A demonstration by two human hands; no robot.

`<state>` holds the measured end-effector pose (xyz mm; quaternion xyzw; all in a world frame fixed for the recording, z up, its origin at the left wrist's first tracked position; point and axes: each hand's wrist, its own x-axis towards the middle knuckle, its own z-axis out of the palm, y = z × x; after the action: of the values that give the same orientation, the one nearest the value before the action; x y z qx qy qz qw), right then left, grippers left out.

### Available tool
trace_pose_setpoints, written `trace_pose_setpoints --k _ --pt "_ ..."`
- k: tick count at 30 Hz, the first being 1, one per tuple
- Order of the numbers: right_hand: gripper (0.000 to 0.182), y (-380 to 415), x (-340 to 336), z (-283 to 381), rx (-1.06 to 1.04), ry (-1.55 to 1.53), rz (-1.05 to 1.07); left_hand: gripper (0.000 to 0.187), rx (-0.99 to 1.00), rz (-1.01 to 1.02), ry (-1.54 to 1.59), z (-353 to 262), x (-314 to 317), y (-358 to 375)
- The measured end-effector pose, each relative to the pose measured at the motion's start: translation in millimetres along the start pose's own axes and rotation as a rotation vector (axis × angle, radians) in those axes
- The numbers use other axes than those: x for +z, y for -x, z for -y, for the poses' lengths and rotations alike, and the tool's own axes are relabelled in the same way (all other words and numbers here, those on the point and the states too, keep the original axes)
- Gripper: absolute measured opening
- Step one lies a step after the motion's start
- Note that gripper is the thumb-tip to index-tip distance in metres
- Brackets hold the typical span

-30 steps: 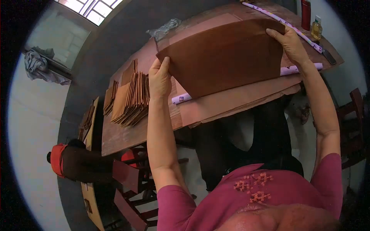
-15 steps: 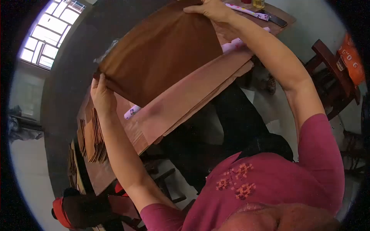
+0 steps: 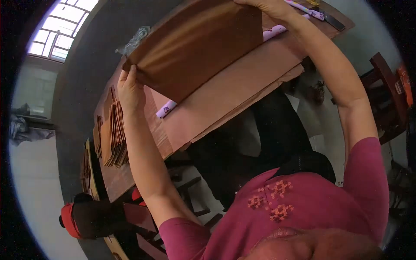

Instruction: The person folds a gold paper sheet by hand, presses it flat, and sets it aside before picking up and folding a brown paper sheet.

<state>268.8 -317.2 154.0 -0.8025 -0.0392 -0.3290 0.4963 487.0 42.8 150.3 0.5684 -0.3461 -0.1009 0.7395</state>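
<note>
A dark brown sheet, paper-like, is stretched between my two hands above the table. My left hand pinches its lower left corner between thumb and fingers. At the far upper corner, my right hand grips the sheet's edge, partly cut off by the top of the view. Under the raised sheet, a lavender patterned roll shows at both ends; its middle is hidden. Flat brown sheets lie along the table's near side, their edges layered.
A bundle of folded brown pieces stands on the table left of my left forearm. Crumpled clear plastic lies beyond the sheet. A black phone-like object rests at the far right end. A dark wooden chair stands to the right.
The held sheet has flattened, and its lower edge looks straighter. The whole view has shifted, so the table and both hands appear farther right and higher. Both hands keep their grip.
</note>
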Motion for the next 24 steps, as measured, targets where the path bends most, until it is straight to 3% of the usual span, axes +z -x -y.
trace_pose_setpoints --k 12,17,19,21,23,24 --pt "0.015 -1 50 1 -0.2 0.105 -0.123 0.023 -0.085 -0.09 -0.082 35 -29 -41" --pt "0.014 64 68 -11 -0.334 0.187 -0.206 0.029 0.071 0.001 -0.107 37 -35 22" --pt "0.013 95 61 -23 -0.37 0.213 -0.206 0.036 0.418 0.128 -0.812 35 -33 75" --pt "0.012 126 56 -47 -0.37 0.215 -0.139 0.031 0.074 0.072 -0.519 44 -37 109" --pt "0.012 165 59 -79 -0.326 0.182 0.0 0.029 -0.037 0.104 -0.782 47 -34 164" --pt "0.011 189 66 -94 -0.284 0.13 0.086 0.029 -0.082 0.224 -0.713 59 -47 184"
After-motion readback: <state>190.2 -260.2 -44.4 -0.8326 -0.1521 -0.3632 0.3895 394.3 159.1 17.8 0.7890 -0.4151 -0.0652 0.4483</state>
